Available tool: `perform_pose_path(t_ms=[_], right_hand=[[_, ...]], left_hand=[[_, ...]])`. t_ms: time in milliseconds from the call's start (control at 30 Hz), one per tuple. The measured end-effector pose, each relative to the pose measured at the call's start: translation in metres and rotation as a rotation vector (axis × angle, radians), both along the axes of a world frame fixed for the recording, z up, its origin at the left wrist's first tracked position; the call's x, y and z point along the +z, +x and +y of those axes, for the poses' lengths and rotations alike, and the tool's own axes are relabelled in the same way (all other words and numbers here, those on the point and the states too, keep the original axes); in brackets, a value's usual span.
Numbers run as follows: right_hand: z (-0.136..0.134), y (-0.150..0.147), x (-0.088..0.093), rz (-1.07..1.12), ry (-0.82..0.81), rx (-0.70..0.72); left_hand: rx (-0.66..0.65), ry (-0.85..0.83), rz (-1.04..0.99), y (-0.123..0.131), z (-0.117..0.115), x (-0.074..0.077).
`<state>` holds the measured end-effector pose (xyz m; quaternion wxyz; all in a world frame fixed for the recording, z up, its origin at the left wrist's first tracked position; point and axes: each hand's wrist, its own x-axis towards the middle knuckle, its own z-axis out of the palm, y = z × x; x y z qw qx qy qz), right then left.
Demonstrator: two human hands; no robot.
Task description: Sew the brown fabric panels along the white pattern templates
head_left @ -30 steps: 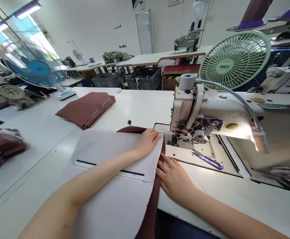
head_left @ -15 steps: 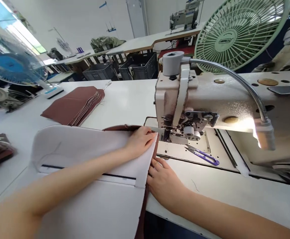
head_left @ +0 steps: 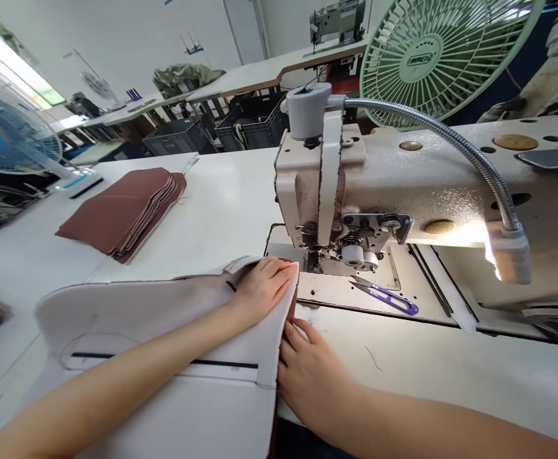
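A large fabric panel (head_left: 164, 303), white on its upper side and reddish-brown beneath, lies across the front of the table. It carries a dark zipper-like strip (head_left: 226, 364) in a white band. My left hand (head_left: 262, 287) presses on its far right corner, fingers closed together over the edge. At the right edge, closer to me, my right hand (head_left: 314, 376) grips the layers, with some fingertips hidden under them. The corner is just short of the needle area of the sewing machine (head_left: 307, 185). Purple-handled thread snips (head_left: 388, 296) lie on the machine bed.
A stack of reddish-brown fabric pieces (head_left: 120, 207) sits at the back left of the table (head_left: 226, 185). The machine's lamp (head_left: 508, 255) hangs on a flexible arm at right. Behind stand a green fan (head_left: 426, 60), a blue fan (head_left: 1, 134) and grey crates (head_left: 254, 127).
The panel has been drawn slightly toward me and left, away from the needle area, and its far edge has bunched up near my left hand. The camera view has shifted a little.
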<state>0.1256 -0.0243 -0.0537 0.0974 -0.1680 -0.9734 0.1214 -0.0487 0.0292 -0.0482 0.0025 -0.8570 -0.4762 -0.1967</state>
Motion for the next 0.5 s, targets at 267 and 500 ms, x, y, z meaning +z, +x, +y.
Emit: perform_pose_path(t_ms=[267,500], right_hand=[[-0.0010,0.0005,0.0000,0.011,0.001,-0.001],[-0.0036,-0.0027,0.0020,-0.033,0.019,-0.006]], left_hand=[[-0.029,0.016,-0.086,-0.0021,0.0040,-0.0053],[-0.068,-0.036,-0.078,-0.0060,0.0084,0.0002]])
